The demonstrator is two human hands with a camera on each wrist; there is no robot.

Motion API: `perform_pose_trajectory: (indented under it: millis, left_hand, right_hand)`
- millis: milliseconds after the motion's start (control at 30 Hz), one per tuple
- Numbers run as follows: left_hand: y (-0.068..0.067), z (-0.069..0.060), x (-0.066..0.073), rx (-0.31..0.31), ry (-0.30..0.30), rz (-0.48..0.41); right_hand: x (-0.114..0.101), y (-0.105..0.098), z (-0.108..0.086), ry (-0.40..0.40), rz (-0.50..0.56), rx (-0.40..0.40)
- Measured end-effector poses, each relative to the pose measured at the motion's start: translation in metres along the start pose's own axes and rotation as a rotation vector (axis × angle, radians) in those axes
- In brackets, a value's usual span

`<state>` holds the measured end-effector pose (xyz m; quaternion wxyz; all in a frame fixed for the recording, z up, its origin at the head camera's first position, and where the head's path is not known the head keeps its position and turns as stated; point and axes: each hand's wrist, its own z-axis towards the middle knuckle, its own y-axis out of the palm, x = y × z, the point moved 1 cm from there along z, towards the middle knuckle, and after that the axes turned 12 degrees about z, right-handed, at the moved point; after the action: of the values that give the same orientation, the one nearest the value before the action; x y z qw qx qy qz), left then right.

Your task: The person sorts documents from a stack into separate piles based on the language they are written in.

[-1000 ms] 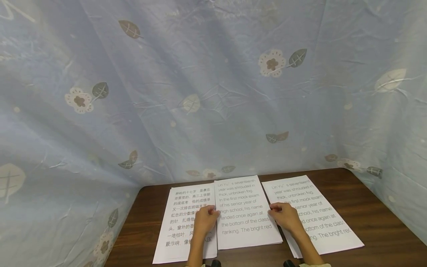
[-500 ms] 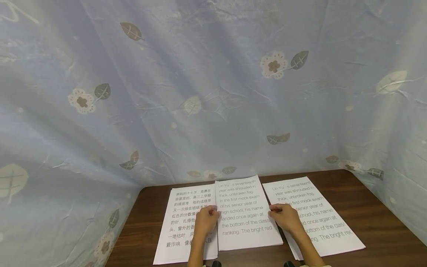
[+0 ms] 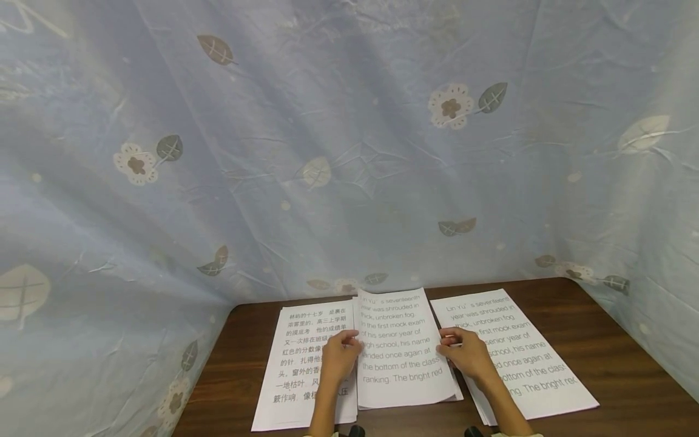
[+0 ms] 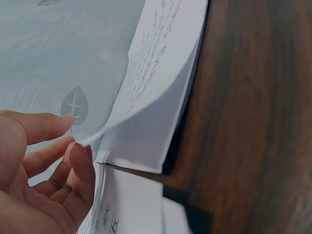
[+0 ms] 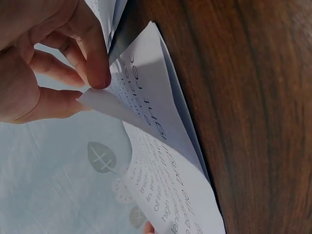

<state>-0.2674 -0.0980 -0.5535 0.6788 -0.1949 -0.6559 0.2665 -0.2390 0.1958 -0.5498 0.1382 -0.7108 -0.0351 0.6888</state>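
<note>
In the head view, a printed sheet of paper (image 3: 395, 346) with large English text bows upward over the middle stack. My left hand (image 3: 337, 358) pinches its left edge, and my right hand (image 3: 468, 353) pinches the right edge. The left wrist view shows the sheet's edge at the fingertips of my left hand (image 4: 46, 180), raised above the paper stack (image 4: 141, 144) below. On the other side, the thumb and a finger of my right hand (image 5: 58, 63) grip the curled edge in the right wrist view.
A paper stack with Chinese text (image 3: 300, 364) lies left, partly under my left hand. Another English-text stack (image 3: 535, 364) lies right, its lower left covered by my right hand. All rest on a dark wooden table (image 3: 611, 340). A pale blue patterned curtain (image 3: 360, 152) hangs behind.
The top sheet of the middle stack has lifted and curved, moving slightly off the pages below. Both hands have moved up a little with its edges.
</note>
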Motion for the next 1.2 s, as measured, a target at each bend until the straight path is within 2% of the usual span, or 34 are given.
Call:
perform_pose_trajectory:
  millis: [167,467,967,1200]
  left_hand:
    - [0.003,-0.002,0.0,-0.005,-0.015,-0.006]
    - [0.005,-0.001,-0.002,-0.01,0.0,0.016]
    - [-0.002,0.0,0.002,0.023,0.018,-0.022]
    - [-0.001,-0.001,0.002,0.004,-0.007,-0.046]
  right_hand:
    - [0.001,0.001,-0.001,0.025,-0.001,0.004]
    - [0.001,0.002,-0.002,0.036,-0.021,0.003]
    - [-0.003,-0.005,0.0,-0.01,-0.035,0.007]
    - [-0.001,-0.01,0.002,-0.018,-0.059,0.008]
